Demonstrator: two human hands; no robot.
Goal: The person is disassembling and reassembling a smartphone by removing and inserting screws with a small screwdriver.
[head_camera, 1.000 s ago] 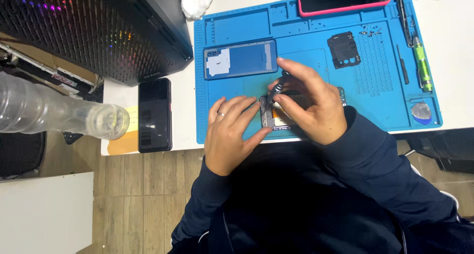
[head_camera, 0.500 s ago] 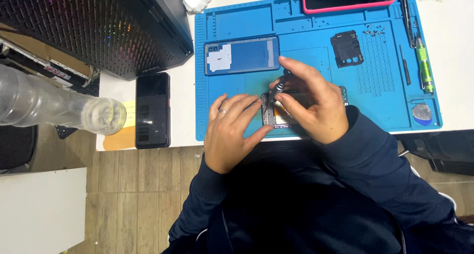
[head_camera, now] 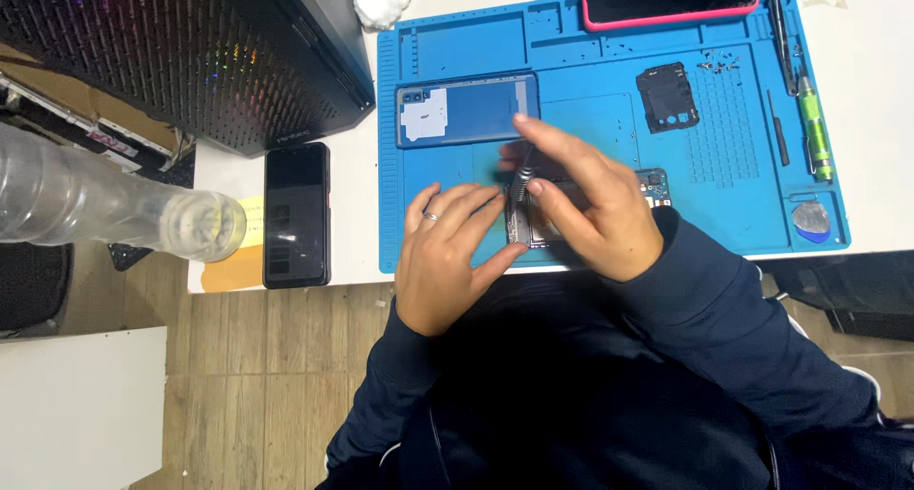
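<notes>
Looking at the centre of the frame, I see an opened phone [head_camera: 543,225] lying on the blue mat [head_camera: 457,242], near its lower edge and mostly hidden under my hands. My left hand [head_camera: 447,257] lies flat against the phone's left side, fingers stretched out and pressing its edge, a ring on one finger. My right hand [head_camera: 590,209] is curled over the phone and pinches a thin metal tool [head_camera: 521,187] between thumb and forefinger, its tip down on the phone's upper left part. Just above the hands lies a blue back cover [head_camera: 468,109], inner side up. Right of centre on the mat sits a small black plate [head_camera: 668,97], with tiny screws scattered near it. At the top edge lies a red-rimmed screen [head_camera: 668,0]. A green screwdriver [head_camera: 815,128] lies at the mat's right side, a blue pick [head_camera: 811,220] below it. Left of the mat a black phone [head_camera: 296,214] rests on the white table [head_camera: 357,214]. A clear bottle [head_camera: 105,204] fills the left, below a black mesh case [head_camera: 181,52].
</notes>
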